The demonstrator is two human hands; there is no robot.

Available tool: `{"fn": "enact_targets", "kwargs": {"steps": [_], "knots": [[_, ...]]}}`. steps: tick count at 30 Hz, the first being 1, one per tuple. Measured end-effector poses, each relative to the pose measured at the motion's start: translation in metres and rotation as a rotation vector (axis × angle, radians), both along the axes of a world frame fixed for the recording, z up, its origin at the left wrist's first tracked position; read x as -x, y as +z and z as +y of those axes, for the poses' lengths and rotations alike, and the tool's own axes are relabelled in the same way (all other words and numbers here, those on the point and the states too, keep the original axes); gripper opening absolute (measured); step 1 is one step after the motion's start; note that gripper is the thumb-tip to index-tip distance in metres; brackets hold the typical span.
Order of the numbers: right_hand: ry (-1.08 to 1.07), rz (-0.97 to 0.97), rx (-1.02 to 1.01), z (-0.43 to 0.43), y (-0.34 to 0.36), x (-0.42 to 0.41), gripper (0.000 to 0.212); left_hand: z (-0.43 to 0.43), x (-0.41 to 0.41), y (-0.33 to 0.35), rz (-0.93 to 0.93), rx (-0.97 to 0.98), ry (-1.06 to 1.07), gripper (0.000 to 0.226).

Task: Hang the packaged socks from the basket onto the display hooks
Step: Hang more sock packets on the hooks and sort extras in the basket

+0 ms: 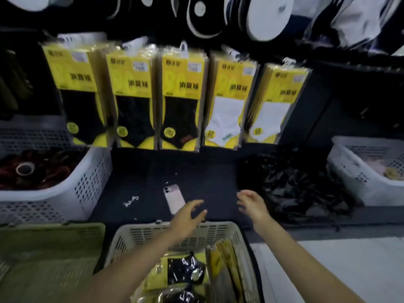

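Hovering empty with fingers spread, left hand (188, 215) and right hand (251, 204) are past the basket (122, 239); socks (185, 272) lie back, nearer the left.

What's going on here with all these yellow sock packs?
A person is restocking a sock display. The left hand and right hand are both empty, fingers loosely spread, held over the dark shelf just past the beige basket. The basket holds more packaged socks. Five rows of hanging packs fill the display above, three black and two white. A phone lies on the shelf near the left hand.
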State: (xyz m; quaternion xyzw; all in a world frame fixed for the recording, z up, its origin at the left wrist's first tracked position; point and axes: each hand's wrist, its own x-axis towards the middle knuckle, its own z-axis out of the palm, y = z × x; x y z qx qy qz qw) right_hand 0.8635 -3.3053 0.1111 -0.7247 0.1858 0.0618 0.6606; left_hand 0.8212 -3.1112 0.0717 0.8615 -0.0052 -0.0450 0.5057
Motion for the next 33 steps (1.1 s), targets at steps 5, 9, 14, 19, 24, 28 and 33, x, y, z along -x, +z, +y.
{"fn": "enact_targets", "kwargs": {"steps": [5,9,14,19,24,28,33], "knots": [[0.298,0.337,0.244,0.024,-0.121,0.061,0.029,0.064,0.084,-0.088,0.311,-0.072,0.114,0.036],[0.403,0.526,0.439,0.016,-0.171,0.08,0.071,0.088,0.129,-0.129,0.476,-0.054,0.216,0.043],[0.485,0.612,0.621,0.004,-0.202,0.074,0.06,0.097,0.144,-0.151,0.582,-0.04,0.171,0.047],[0.716,0.54,0.966,0.003,-0.207,0.086,0.003,0.089,0.147,-0.159,0.644,0.028,0.201,0.048],[0.735,0.531,0.984,0.001,-0.205,0.089,0.042,0.083,0.145,-0.158,0.646,0.051,0.227,0.042],[0.725,0.469,0.936,-0.003,-0.177,0.077,0.02,0.07,0.134,-0.149,0.605,0.119,0.212,0.04],[0.641,0.436,0.568,-0.01,-0.126,0.068,0.023,0.034,0.121,-0.127,0.794,0.519,0.274,0.046]]}}
